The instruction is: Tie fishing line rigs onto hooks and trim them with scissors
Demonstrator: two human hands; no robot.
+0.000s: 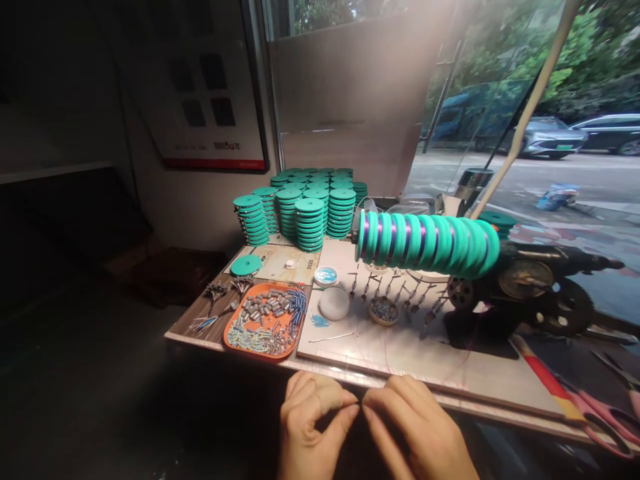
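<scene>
My left hand (310, 427) and my right hand (415, 430) meet just below the front edge of the white work board (425, 363). Their fingertips pinch together at one spot, seemingly on a very thin line that is too fine to make out clearly. Faint purple line runs across the board toward a row of teal spools (425, 241) mounted on the shaft of a dark winding machine (525, 293). Small hanging rigs with metal pieces (395, 290) dangle below the spools.
An orange tray (265, 320) of small metal and blue parts sits at left. Stacks of teal spools (305, 210) stand behind it. A white round lid (333, 303), a small dish (384, 311) and pink-handled scissors (600, 413) lie on the table.
</scene>
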